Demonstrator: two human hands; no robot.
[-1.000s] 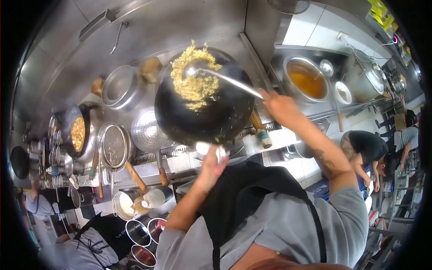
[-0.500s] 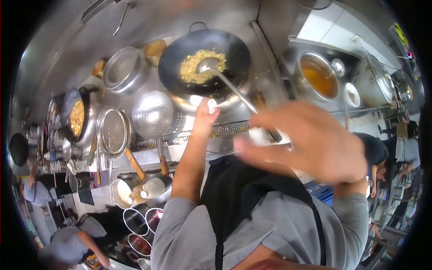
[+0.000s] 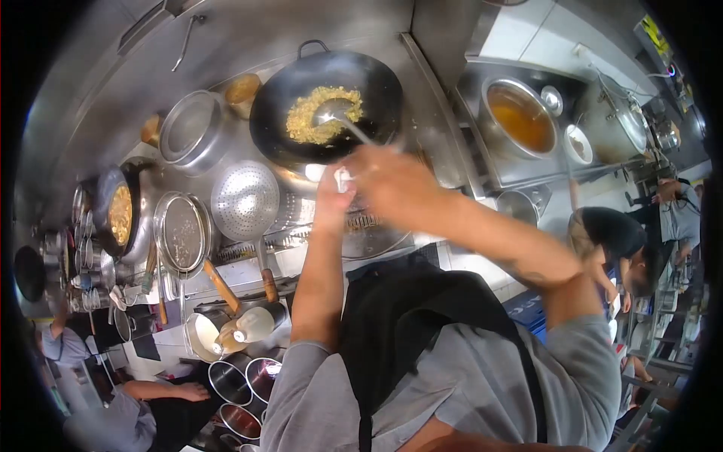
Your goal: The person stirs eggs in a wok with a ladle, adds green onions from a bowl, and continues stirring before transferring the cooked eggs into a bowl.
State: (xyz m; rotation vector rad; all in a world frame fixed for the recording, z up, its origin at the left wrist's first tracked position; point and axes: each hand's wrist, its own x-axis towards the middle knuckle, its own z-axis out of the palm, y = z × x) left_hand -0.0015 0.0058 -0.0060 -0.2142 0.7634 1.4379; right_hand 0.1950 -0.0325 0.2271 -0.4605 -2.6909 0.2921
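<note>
My left hand (image 3: 335, 190) is closed on a white cloth (image 3: 343, 179) at the near rim of a black wok (image 3: 271, 113). Beside it, touching or nearly so, my right hand (image 3: 388, 184) is blurred, and its fingers cannot be made out. Yellow chopped food (image 3: 305, 120) lies in the wok. A metal ladle (image 3: 331, 111) rests with its bowl on the food, its handle running toward my right hand, which hides the lower part. Whether that hand holds the handle is unclear.
A perforated skimmer (image 3: 245, 202) and round strainers (image 3: 183, 232) are on the left, with a second pan of food (image 3: 120, 215) beyond. A pot of orange liquid (image 3: 520, 119) stands at the right. Co-workers bend over at far right (image 3: 614, 233) and lower left (image 3: 132, 422).
My right hand has swung from the lower right up and left to the wok's near rim, beside my left hand. The whole view has shifted slightly.
</note>
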